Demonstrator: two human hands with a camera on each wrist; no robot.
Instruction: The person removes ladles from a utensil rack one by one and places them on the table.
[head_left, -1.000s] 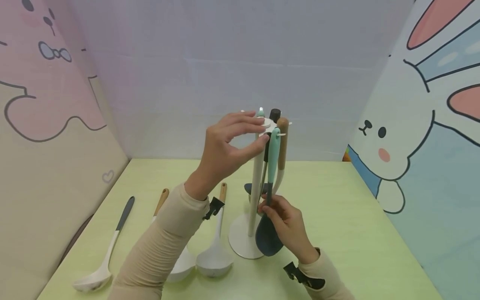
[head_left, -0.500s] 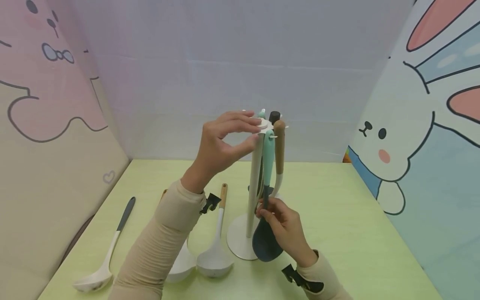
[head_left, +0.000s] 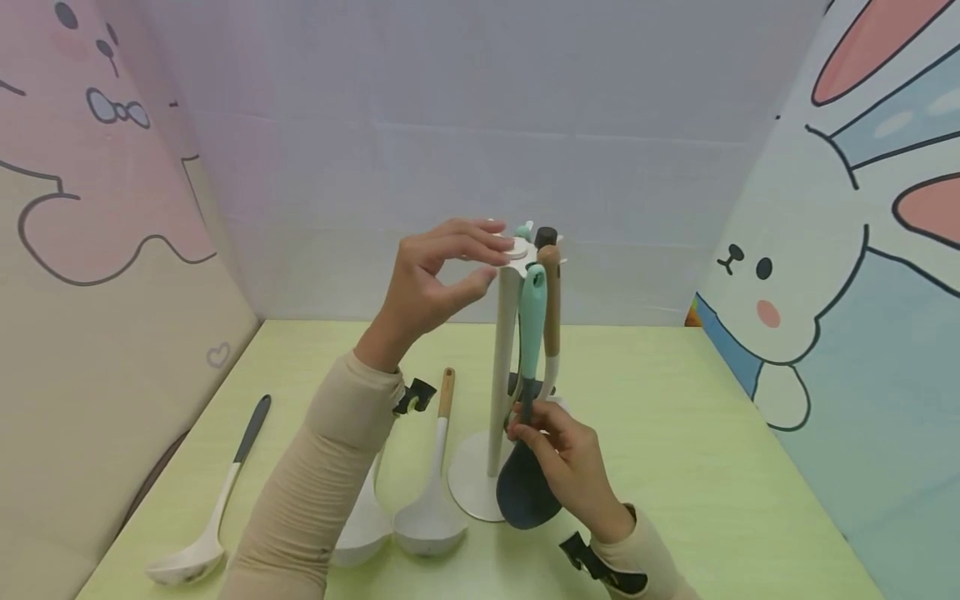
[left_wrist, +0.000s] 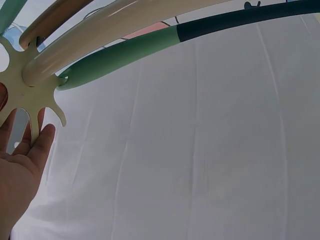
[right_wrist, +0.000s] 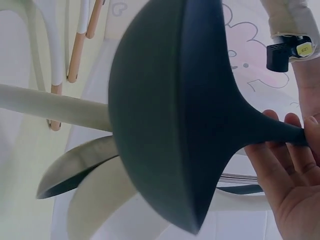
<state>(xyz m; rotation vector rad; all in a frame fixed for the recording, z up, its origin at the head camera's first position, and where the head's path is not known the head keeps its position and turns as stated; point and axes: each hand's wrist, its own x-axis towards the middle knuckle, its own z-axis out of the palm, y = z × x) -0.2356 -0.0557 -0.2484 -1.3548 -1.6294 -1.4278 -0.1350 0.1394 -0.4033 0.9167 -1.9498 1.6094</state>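
A white utensil stand (head_left: 504, 375) with a hooked top stands at mid-table. My left hand (head_left: 431, 275) reaches its top, fingers extended over the hub and thumb held apart from them. From a front hook hangs a ladle (head_left: 528, 492) with a mint handle and dark bowl. My right hand (head_left: 566, 450) pinches this ladle's dark neck just above the bowl. In the left wrist view, the mint handle's end sits at a hook of the hub (left_wrist: 22, 95). Behind it hangs a wooden-handled utensil (head_left: 551, 308), its lower end partly hidden by my right hand.
Left on the table (head_left: 675, 417) lie a dark-handled white utensil (head_left: 202, 550) and two white ladles, one with a wooden handle (head_left: 431, 525), the other (head_left: 363, 533) partly behind my left forearm. A dark handle top (head_left: 546, 237) shows at the stand's back. Printed curtains surround the table.
The hooked top has turned, bringing the mint-handled ladle and the wooden-handled utensil leftward. My left hand has shifted left and slightly down; my right hand has followed slightly left, still pinching the ladle.
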